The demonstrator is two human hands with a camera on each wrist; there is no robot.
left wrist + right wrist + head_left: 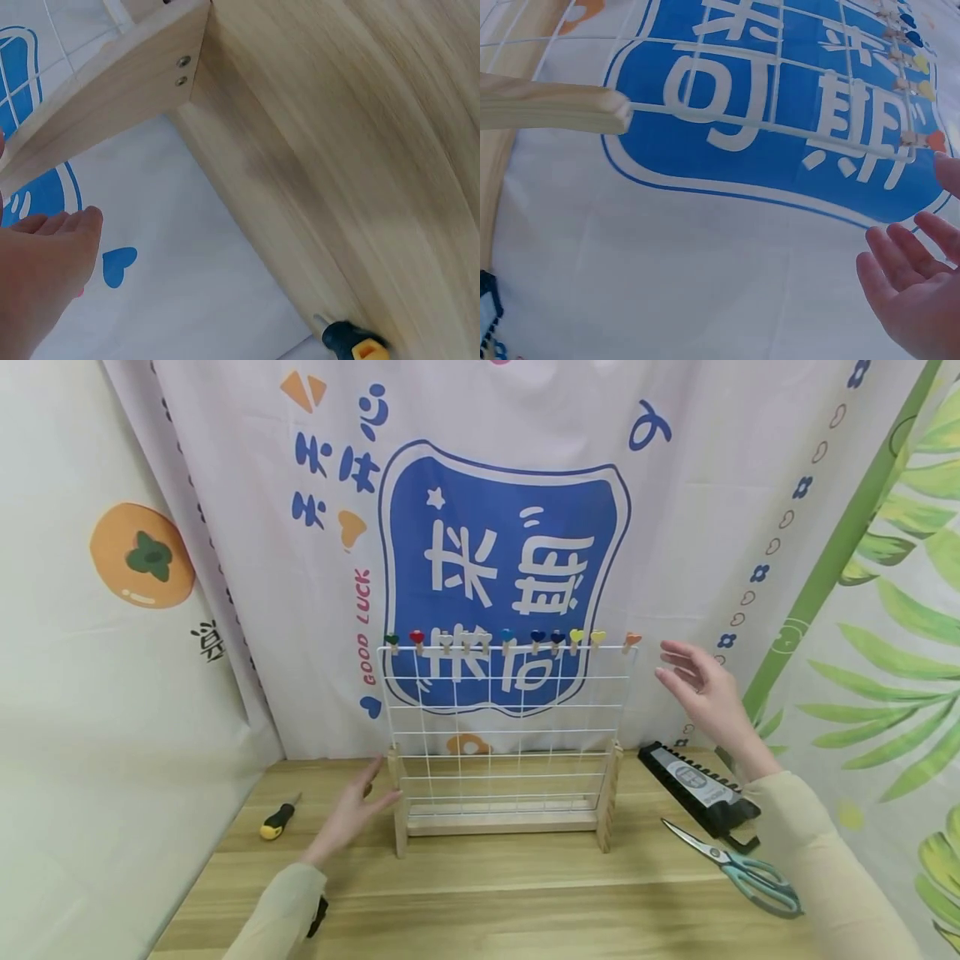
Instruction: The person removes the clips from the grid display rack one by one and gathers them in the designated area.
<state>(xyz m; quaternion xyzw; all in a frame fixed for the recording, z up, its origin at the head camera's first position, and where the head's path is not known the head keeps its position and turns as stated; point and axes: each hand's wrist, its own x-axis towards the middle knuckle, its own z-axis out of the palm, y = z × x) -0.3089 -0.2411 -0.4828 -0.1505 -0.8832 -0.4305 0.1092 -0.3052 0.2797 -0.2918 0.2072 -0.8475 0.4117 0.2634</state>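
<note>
A white wire grid stands upright in a wooden stand on the table. Along its top wire sits a row of small heart-topped wooden clothespins in several colours, with an orange one at the right corner. My left hand is at the stand's left post, thumb and fingers spread around its edge; in the left wrist view that post shows two screws. Off the grid's upper right corner, my right hand is held in the air with fingers loosely bent and nothing in them, near the orange clothespin.
A yellow and black screwdriver lies at the left of the table. On the right are scissors with blue-green handles and a long black toothed piece with a grey label. A printed curtain hangs right behind the grid.
</note>
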